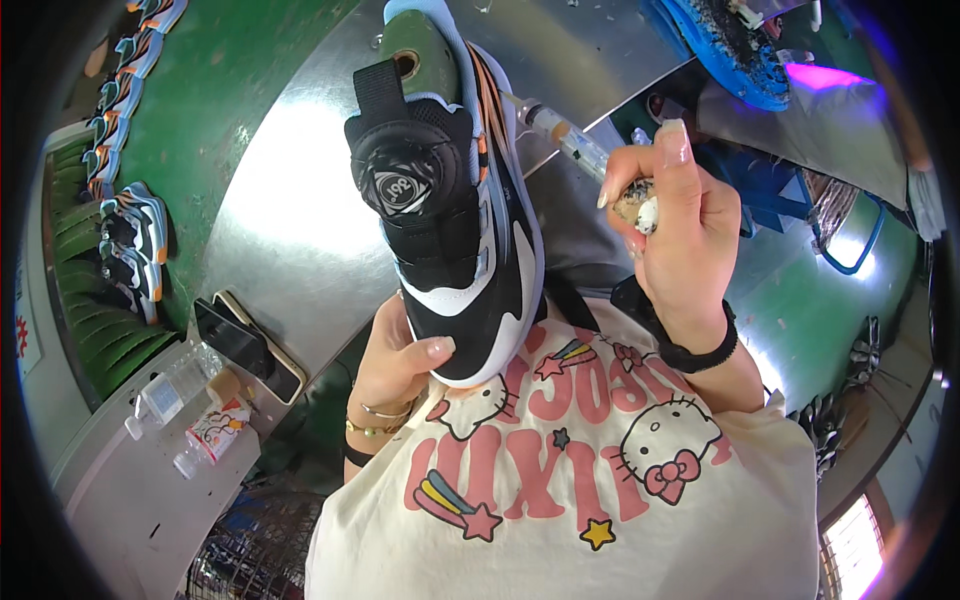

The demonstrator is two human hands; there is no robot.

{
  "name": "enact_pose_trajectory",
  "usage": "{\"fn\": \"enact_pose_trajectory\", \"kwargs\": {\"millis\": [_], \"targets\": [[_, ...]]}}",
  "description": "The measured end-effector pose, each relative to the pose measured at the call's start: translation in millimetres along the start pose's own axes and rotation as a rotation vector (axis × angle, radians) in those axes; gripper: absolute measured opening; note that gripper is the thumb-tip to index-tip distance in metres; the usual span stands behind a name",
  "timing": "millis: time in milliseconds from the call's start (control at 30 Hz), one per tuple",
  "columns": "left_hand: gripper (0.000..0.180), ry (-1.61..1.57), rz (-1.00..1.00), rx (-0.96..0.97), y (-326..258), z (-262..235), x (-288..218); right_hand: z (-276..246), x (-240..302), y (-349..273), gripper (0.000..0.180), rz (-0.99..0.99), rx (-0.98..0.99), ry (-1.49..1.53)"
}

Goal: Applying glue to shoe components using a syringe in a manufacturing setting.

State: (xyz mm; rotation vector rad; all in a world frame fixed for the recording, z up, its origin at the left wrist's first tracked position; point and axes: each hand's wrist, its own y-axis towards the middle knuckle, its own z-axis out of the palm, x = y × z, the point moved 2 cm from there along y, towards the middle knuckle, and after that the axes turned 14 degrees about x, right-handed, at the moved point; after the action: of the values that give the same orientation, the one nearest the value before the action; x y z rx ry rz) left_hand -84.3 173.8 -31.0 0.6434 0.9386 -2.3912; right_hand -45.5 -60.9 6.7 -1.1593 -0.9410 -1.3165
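A black and white sneaker (455, 245) with light blue edging and orange stripes lies over the metal table, its toe pointing toward me. A green shoe last (428, 55) fills its opening. My left hand (392, 358) is closed around the toe, thumb on top; its other fingers are mostly hidden beneath the shoe. In my right hand (690, 230) is a clear syringe (568, 138) with yellowish content, gripped with the thumb up at its rear end. The syringe's tip points at the shoe's right side near the sole edge; I cannot tell whether it touches.
Beneath the shoe spreads a shiny metal table (285, 200). A phone (235, 340) in a case and two plastic bottles (165, 395) sit at the left. Several more sneakers (135, 240) line the far-left green rack. A blue tray (735, 60) with dark residue stands at the back right.
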Motion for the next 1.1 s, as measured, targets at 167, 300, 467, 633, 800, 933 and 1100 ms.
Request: {"fn": "enact_pose_trajectory", "kwargs": {"millis": [167, 300, 467, 633, 800, 933, 1100], "targets": [[0.086, 0.012, 0.053, 0.046, 11.9, 8.1, -0.7, 1.3, 6.8, -6.3, 0.049, 0.043, -0.01, -0.008], [0.084, -0.056, 0.042, 0.17, 26.5, 11.0, 4.1, -6.8, 16.9, -18.8, 0.049, 0.052, 0.026, 0.01], [0.08, -0.182, -0.02, 0.314, 52.3, 26.8, 13.8, -19.0, 32.9, -41.0, 0.046, -0.021, 0.143, -0.089], [0.058, -0.279, -0.136, 0.43, 74.7, 24.0, 27.2, -38.5, 44.6, -57.6, 0.049, -0.093, 0.196, -0.105], [0.05, -0.36, -0.261, 0.564, 93.4, 35.0, 23.8, -48.5, 44.5, -66.7, 0.05, -0.169, 0.113, -0.19], [0.044, -0.339, -0.245, 0.661, 104.8, 40.0, 23.3, -56.6, 51.3, -73.2, 0.052, -0.145, 0.103, -0.19], [0.044, -0.303, -0.164, 0.732, 128.9, 61.5, 13.5, -65.5, 64.0, -78.0, 0.053, -0.156, 0.188, -0.205]]}}
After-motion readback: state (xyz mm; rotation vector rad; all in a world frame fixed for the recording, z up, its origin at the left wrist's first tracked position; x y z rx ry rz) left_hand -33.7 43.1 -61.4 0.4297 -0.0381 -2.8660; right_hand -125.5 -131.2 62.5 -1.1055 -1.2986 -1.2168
